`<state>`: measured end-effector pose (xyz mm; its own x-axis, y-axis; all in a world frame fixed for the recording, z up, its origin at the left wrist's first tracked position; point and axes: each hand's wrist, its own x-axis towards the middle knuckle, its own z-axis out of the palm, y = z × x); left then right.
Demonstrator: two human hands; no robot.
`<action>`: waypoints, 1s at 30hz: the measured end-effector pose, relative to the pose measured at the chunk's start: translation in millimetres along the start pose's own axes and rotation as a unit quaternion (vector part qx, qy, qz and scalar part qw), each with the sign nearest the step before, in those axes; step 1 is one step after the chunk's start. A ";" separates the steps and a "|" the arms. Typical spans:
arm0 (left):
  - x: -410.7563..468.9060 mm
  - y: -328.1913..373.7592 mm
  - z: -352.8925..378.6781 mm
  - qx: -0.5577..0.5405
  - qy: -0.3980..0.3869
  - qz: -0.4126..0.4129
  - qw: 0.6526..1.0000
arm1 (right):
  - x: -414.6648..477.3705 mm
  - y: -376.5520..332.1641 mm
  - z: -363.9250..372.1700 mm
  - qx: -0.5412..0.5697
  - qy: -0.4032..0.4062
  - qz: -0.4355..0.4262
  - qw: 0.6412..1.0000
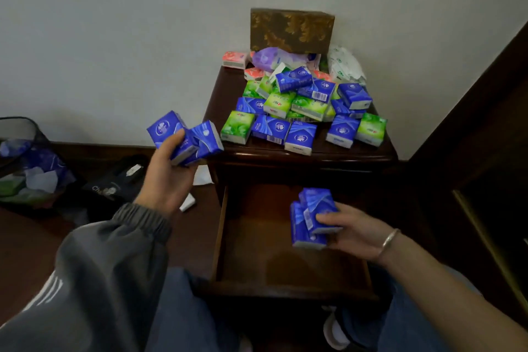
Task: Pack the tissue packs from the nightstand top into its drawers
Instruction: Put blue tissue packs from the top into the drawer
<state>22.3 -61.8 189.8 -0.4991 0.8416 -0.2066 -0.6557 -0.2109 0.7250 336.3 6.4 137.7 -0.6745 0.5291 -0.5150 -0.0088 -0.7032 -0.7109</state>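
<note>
We list a dark polished wooden nightstand [357, 153] against a pale wall. Its top is heaped with small plastic-wrapped tissue packs [300, 111] in blue, green and pink, loose and overlapping toward the front edge. Behind the heap we note a brown box with gold leaf pattern [291, 30] upright against the wall, a crumpled purple plastic bag [268, 57] and a white wrapped bundle [345, 66]. Below the top, a wooden drawer [257, 251] stands pulled out. The left hand [168, 177], in a grey sleeve [114, 251], is raised left of the nightstand, fingers curled round a clutch of blue packs [185, 137]. The right hand [354, 234], with a silver bangle [390, 239] at the wrist, grips a second set of blue packs [310, 217] within the drawer's outline. We cannot tell whether they touch its floor.
</note>
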 end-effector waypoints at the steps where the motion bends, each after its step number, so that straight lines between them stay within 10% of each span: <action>1: -4.0 -8.6 -17.2 0.018 0.031 -0.022 0.999 | 15.7 21.0 1.7 -0.022 0.022 0.040 0.999; 9: -11.7 -74.6 -124.0 0.047 0.257 -0.144 0.954 | 126.4 134.3 26.7 -0.214 0.140 0.177 0.951; 14: -0.2 -72.2 -132.5 0.089 0.239 -0.116 0.960 | 152.2 159.4 33.8 -0.263 0.183 0.175 0.931; 18: 2.2 -77.8 -136.0 0.098 0.232 -0.132 0.959 | 159.9 157.2 30.6 -0.472 0.222 0.185 0.833; 30: 9.1 -84.2 -134.0 0.113 0.214 -0.152 0.958 | 156.3 175.2 40.0 -0.484 0.168 0.193 0.837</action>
<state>-3.0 -102.9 38.8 -0.5227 0.5563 -0.6460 -0.6924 0.1649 0.7024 199.8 -53.1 -48.2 -0.2415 0.5697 -0.7856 0.8738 -0.2244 -0.4313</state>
